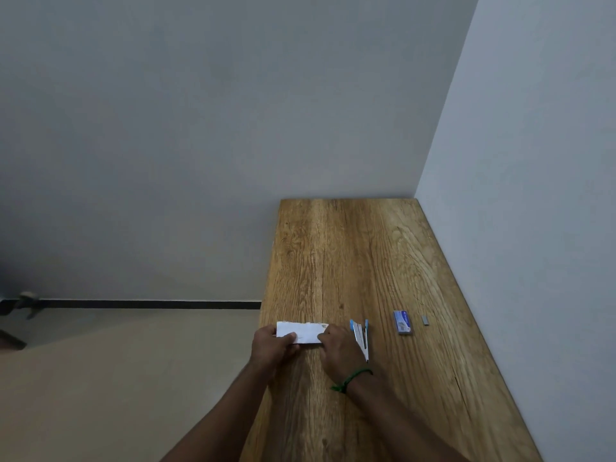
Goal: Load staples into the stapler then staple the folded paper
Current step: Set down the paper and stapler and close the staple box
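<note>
My left hand (pixel 271 345) pinching the folded paper (pixel 301 333) at its left end, my right hand (pixel 336 348) gripping its right end, stapler (pixel 360 338) splayed open just beside

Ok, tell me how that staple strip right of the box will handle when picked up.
The strip is tiny and lies flat on the table, so it's probably very light and fiddly to pinch. It looks like thin grey metal, likely stiff, though it may snap apart if bent.
</note>
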